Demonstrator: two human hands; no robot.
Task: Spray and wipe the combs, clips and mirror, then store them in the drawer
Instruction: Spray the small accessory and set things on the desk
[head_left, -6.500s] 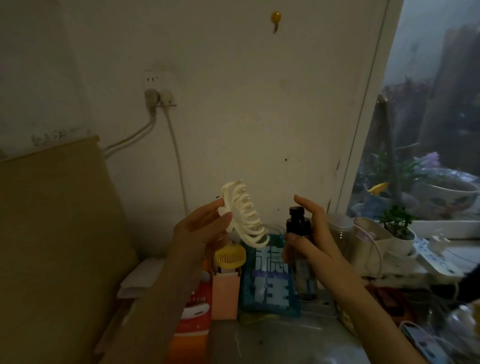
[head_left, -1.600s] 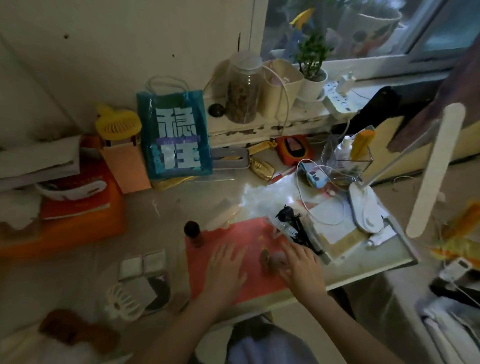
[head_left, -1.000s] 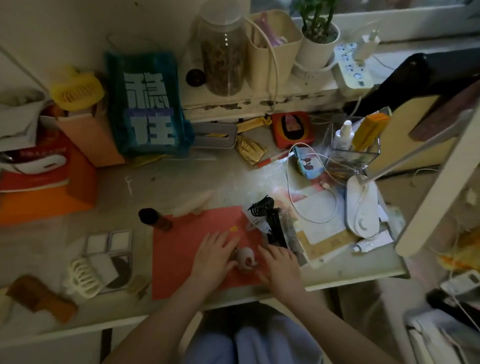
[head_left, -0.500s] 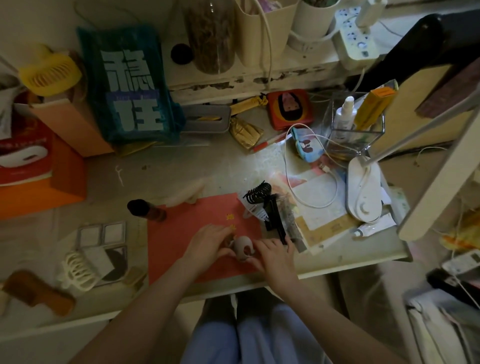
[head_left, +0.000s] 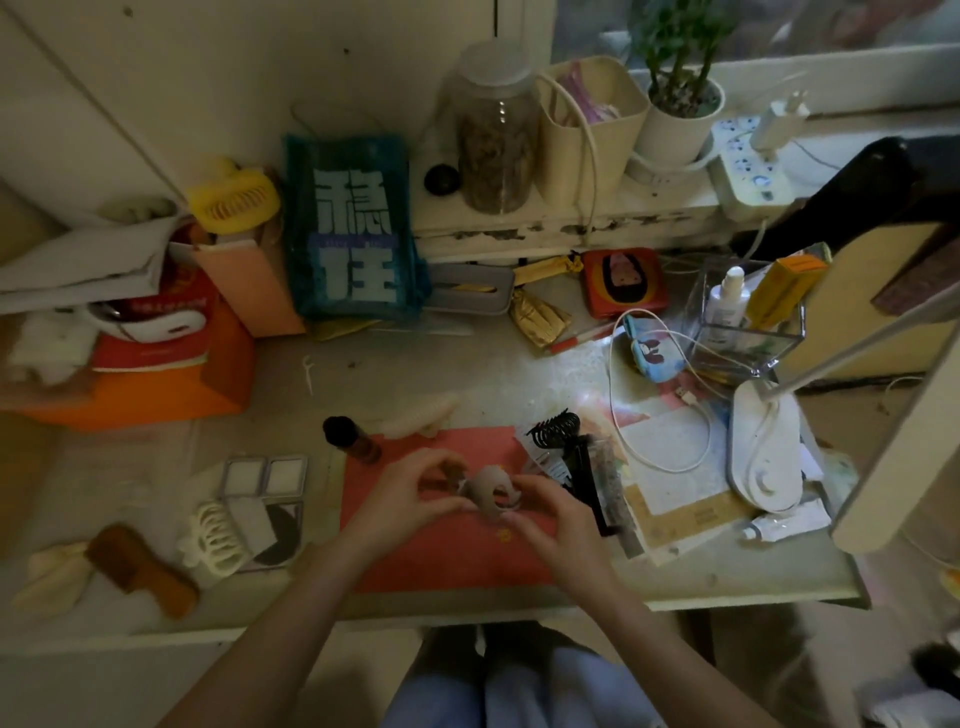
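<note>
Small grey clip (head_left: 491, 491) held above the red mat (head_left: 447, 551), over its middle, between both hands. Left hand (head_left: 402, 499) on the clip's left side, thumb and fingertips curled in and pinching it, with something small and brown just above those fingers, too blurred to name. Right hand (head_left: 553, 514) on the clip's right side, fingers bent round its lower edge. Dark spray bottle (head_left: 350, 441) lying tilted at the mat's far left corner, cap pointing away. Cream comb (head_left: 421, 415) just beyond the mat's far edge. Black clip (head_left: 551, 431) and black comb (head_left: 587, 480) at the mat's right edge, touching or overlapping it. White claw clip (head_left: 213, 538) left of the mat, resting against a folding mirror (head_left: 262, 501). Brown comb (head_left: 140, 569) further left of the mat, near the desk's front edge (head_left: 363, 621). White lamp base (head_left: 763, 447) well to the right of the mat. Teal bag (head_left: 353, 228) standing far behind the mat, against the wall.
</note>
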